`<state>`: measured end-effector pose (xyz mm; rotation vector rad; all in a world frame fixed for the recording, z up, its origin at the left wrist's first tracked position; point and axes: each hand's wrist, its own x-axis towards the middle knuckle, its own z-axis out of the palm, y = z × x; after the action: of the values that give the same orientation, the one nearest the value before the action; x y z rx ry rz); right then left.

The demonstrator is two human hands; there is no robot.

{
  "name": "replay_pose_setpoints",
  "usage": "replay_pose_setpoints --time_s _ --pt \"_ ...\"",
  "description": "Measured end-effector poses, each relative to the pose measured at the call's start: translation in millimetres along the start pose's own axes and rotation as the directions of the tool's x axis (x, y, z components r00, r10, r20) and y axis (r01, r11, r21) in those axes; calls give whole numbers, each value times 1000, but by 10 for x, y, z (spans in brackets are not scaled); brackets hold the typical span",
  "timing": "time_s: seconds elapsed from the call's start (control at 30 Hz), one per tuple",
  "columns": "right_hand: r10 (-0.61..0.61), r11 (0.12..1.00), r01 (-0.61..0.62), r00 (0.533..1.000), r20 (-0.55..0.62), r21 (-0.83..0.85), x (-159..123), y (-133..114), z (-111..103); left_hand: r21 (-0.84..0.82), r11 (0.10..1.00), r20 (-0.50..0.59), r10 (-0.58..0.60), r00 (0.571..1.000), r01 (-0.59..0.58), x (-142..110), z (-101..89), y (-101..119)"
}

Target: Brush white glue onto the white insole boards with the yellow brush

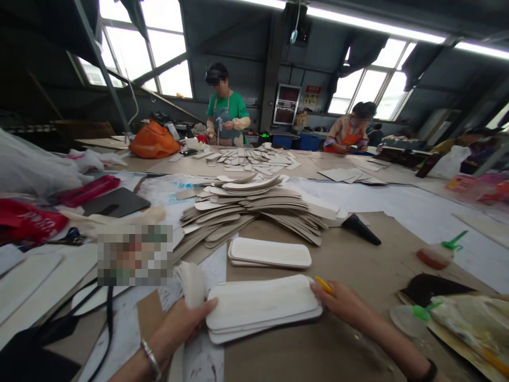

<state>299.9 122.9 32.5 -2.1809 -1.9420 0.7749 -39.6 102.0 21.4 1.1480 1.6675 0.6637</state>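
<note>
A small stack of white oblong pieces with rounded corners (pixel 262 302) lies before me, its pieces slightly fanned. My left hand (pixel 194 315) is closed on the left end, thumb on top and the other fingers hidden below. Beside that thumb rises a bundle of curled white strips (pixel 191 284); whether the hand also holds it I cannot tell. My right hand (pixel 338 302) is at the stack's right end, closed around a thin yellow pen-like tool (pixel 324 285), fingers against the pieces' edge. Just beyond lies a second small stack of white oblong pieces (pixel 270 251).
A large heap of grey-white pieces (pixel 262 201) stands farther back, with a black cone-shaped object (pixel 361 229) beside it. At right are a green-capped bottle of amber liquid (pixel 437 255) and another green-nozzled bottle (pixel 411 318). Black straps (pixel 109 318) lie left. Co-workers stand across the table.
</note>
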Motion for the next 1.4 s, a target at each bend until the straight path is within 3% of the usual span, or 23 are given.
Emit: replay_pose_setpoints --time_s 0.13,0.27,0.4,0.5,0.57,0.63,0.73,0.8,0.87,1.0,1.13,1.33,1.4 --pt "45 989 -62 991 123 137 81 -48 -14 0 999 163 -42 986 43 109 -31 -72" --pt "55 941 -135 966 253 310 123 -79 -44 -105 990 260 -64 964 94 197 -20 -125" --pt "-65 861 -126 933 353 492 114 -65 -95 -148 988 260 -12 966 52 171 3 -103" --pt "-161 864 -29 930 330 502 39 -50 -164 -109 994 165 37 986 -20 15 -1 -20" --pt "-195 914 73 942 274 400 -69 -31 -197 -71 992 42 109 993 -106 -142 -21 16" --pt "-192 972 157 959 209 172 -219 4 -199 18 980 -16 201 980 -200 -305 -51 -5" --pt "-224 962 246 959 175 -116 -453 65 -146 190 928 98 309 946 -322 -481 -91 -158" --pt "-264 941 294 948 178 -170 -567 87 -104 242 892 132 359 924 -381 -528 -99 -287" --pt "-285 929 314 944 164 -196 -644 83 -80 258 881 101 383 918 -395 -537 -97 -383" --pt "-307 898 341 938 160 -277 -775 42 -68 252 860 71 441 895 -444 -558 -101 -424" --pt "-305 890 342 938 165 -302 -889 34 -37 349 735 109 585 804 -582 -656 -120 -388" --pt "-318 894 351 935 157 -278 -880 37 -25 626 313 230 802 552 -714 -710 -143 -323" --pt "-320 895 352 935 155 -275 -871 42 -28 667 244 265 806 530 -704 -677 -141 -296"
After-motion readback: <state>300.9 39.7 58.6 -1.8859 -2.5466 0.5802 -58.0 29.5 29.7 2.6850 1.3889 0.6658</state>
